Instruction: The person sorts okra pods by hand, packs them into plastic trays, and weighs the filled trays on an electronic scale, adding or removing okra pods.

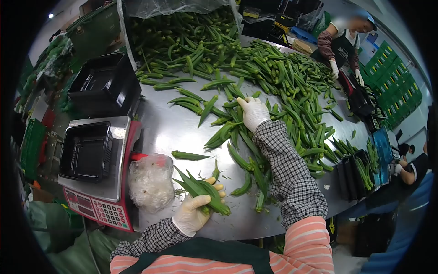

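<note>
My left hand (194,212), in a white glove, is closed around a small bunch of okra pods (200,189) near the front edge of the metal table. Farther forward, my right hand (253,112), also gloved, reaches into loose okra (283,82). Its fingers are curled down on an okra pod (231,104) at the near side of the pile; the palm side is hidden. Between my hands several pods (239,157) lie scattered on the table. A single pod (189,155) rests just beyond the left hand.
On the left, a black tray (86,150) sits on a red scale (98,208), with stacked black trays (105,84) behind. A plastic bag bundle (150,182) lies beside the scale. Filled black trays (353,176) stand at right. Across the table, a person (340,45) handles a tray.
</note>
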`<move>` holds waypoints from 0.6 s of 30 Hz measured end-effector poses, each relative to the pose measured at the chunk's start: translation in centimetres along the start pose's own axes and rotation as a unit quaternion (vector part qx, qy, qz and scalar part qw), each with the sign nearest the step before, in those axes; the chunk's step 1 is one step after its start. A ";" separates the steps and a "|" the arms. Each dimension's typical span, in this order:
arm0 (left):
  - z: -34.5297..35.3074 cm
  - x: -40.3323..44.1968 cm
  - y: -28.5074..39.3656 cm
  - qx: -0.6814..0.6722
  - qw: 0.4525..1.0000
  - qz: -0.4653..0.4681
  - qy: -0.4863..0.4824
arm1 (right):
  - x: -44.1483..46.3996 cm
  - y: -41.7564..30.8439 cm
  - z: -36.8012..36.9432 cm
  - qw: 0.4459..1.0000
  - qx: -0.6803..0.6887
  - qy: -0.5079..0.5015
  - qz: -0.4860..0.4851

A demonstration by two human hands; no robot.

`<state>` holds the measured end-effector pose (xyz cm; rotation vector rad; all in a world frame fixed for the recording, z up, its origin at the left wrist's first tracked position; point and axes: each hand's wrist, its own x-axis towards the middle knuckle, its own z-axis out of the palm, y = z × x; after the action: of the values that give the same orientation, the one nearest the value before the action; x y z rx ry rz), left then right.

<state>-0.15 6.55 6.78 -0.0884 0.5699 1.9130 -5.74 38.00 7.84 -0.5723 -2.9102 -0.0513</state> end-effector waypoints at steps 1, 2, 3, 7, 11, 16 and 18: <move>0.0 -0.1 0.2 0.003 1.000 0.006 0.005 | 0.5 0.1 0.5 0.999 -0.018 -0.031 -0.002; 0.1 -0.2 0.4 0.005 1.000 0.010 0.010 | 0.6 0.3 1.0 0.997 -0.037 -0.063 -0.003; 0.1 -0.3 0.5 0.006 1.000 0.013 0.015 | 0.5 0.3 0.7 0.997 -0.041 -0.069 0.000; -0.9 0.0 0.4 -0.008 1.000 0.003 0.004 | -0.7 0.2 -0.3 0.999 -0.007 -0.052 0.004; -1.4 0.3 0.1 0.016 1.000 -0.007 0.015 | -2.1 -3.0 -1.2 0.981 0.123 0.078 -0.126; -1.7 -0.7 1.0 0.005 1.000 -0.005 0.000 | -3.7 -10.9 -2.8 0.948 0.212 -0.163 -0.174; -1.9 -1.4 1.3 0.003 1.000 -0.010 0.003 | -5.2 -13.1 -3.4 0.943 0.124 -0.192 -0.243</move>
<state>-1.12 4.18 6.04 -0.0952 0.5776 1.8917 -5.42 23.67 10.25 0.2123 -3.2808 0.4013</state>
